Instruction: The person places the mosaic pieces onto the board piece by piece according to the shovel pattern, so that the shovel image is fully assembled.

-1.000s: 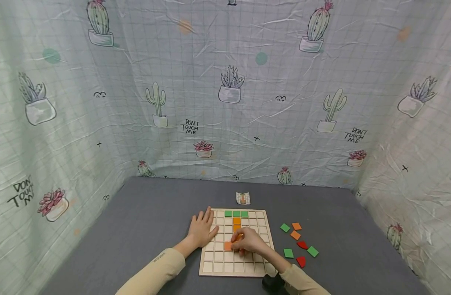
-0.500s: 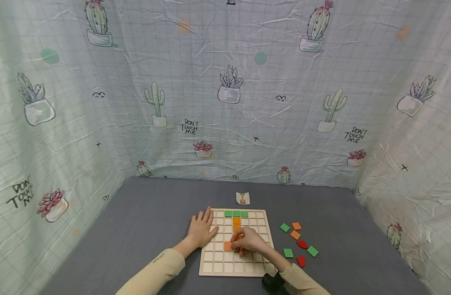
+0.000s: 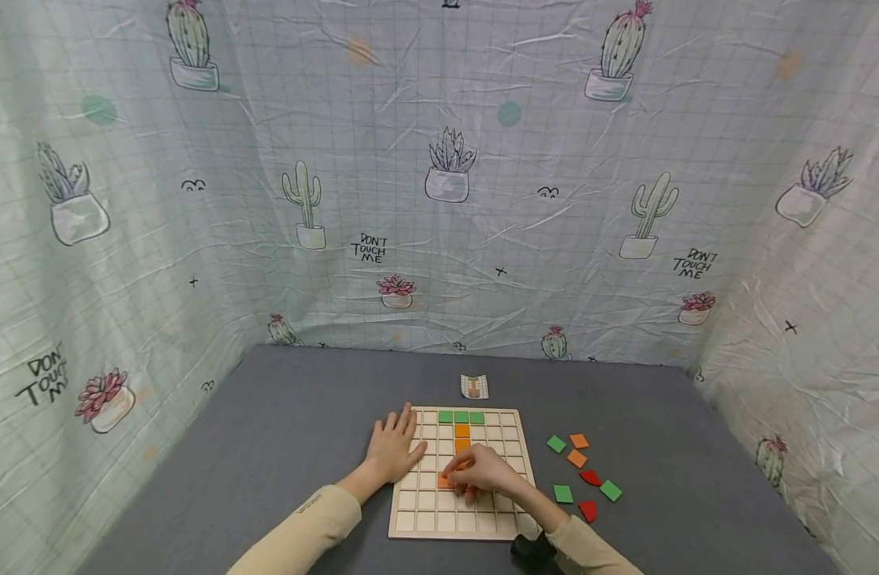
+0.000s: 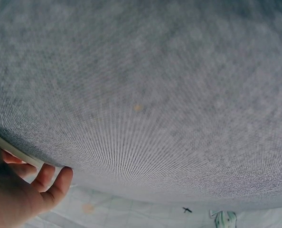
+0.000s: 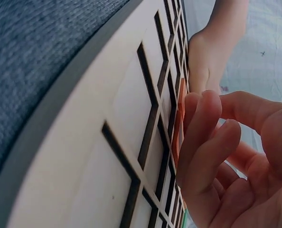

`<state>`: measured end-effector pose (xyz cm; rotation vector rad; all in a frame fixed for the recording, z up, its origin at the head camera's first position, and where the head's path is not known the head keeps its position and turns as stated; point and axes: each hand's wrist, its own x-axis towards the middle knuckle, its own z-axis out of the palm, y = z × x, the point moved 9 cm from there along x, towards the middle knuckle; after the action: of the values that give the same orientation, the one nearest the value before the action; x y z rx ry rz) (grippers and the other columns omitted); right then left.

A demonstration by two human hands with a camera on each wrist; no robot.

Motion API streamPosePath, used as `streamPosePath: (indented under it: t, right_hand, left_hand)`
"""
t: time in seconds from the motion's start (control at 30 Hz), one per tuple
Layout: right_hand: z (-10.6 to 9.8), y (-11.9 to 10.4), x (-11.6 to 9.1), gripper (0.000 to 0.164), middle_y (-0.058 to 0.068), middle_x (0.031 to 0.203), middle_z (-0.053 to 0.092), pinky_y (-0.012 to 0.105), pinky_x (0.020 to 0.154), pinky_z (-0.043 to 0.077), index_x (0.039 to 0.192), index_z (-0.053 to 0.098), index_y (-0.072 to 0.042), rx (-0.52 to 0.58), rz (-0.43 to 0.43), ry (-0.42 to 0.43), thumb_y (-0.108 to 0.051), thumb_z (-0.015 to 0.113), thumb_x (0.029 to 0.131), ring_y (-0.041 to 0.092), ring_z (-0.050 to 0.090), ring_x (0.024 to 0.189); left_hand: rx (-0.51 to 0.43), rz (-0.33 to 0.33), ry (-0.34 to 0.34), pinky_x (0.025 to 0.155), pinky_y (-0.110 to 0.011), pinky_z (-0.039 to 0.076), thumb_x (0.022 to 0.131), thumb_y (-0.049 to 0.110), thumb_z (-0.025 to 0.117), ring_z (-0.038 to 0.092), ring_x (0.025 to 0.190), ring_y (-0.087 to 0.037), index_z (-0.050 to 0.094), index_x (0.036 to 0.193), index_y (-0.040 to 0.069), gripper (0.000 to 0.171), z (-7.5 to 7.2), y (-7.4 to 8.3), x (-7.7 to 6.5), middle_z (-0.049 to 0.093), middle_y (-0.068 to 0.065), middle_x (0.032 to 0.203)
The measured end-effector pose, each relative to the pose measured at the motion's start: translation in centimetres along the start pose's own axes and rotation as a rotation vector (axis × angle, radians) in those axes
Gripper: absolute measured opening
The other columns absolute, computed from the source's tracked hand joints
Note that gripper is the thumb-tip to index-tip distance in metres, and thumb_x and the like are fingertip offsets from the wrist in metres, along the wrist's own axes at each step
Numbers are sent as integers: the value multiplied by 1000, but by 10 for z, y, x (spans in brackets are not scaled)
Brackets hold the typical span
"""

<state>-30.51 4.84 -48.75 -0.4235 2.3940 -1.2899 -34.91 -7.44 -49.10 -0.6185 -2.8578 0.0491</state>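
A square wooden grid board lies on the table, with green tiles in its far row and orange tiles in a column below them. My left hand rests with spread fingers on the board's left edge; in the left wrist view its fingers lie along that edge. My right hand is over the board's middle, its bent fingertips at an orange tile. In the right wrist view, orange tiles show just beside the fingertips; the fingers hide whether anything is pinched.
Right of the board lie loose green tiles, orange tiles and red pieces. A small patterned card lies behind the board. Cactus-printed cloth surrounds the grey table.
My right fingertips have shifted slightly left and now cover more of the left orange tile. The left hand has stayed on the board's edge.
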Motion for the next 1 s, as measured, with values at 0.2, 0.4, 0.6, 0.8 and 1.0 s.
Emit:
streamPosePath:
  t: [0.2,0.4,0.6,0.8,1.0]
  right_hand:
    - [-3,0,-2,16,8,59,64,21,40,39,88,71,-6,4,0,11,-18,63,81,9,53,41]
    - [-12,0,-10,19,15,62,64,22,41,42,91,70,-1,55,-49,30,-16,63,82,15,56,42]
    - [-30,10,-19,21,15,65,65,20,40,36,95,68,-1,71,-37,63,-17,61,84,12,55,44]
    - [-50,25,-28,26,12,67,65,21,42,39,100,66,0,91,-15,79,-20,59,85,8,52,45]
    - [-74,39,-40,31,20,71,63,24,43,40,103,63,4,101,-46,105,-20,59,86,14,55,48]
  left_hand:
    - [-7,-1,-3,81,-46,33,93,46,36,40,118,-31,37,136,4,60,0,-1,0,33,-13,143]
    - [-7,4,-7,82,-47,33,93,46,35,40,118,-32,36,137,4,60,0,-1,-1,33,-14,143]
    - [-7,18,-6,82,-47,34,93,46,34,39,118,-32,35,137,4,61,2,0,-2,32,-15,143]
    - [-19,29,19,83,-48,34,92,44,38,41,117,-34,37,136,2,60,0,0,-1,35,-16,141]
    - [-9,30,17,83,-48,34,93,45,35,40,118,-34,35,137,3,61,1,-1,1,34,-15,142]
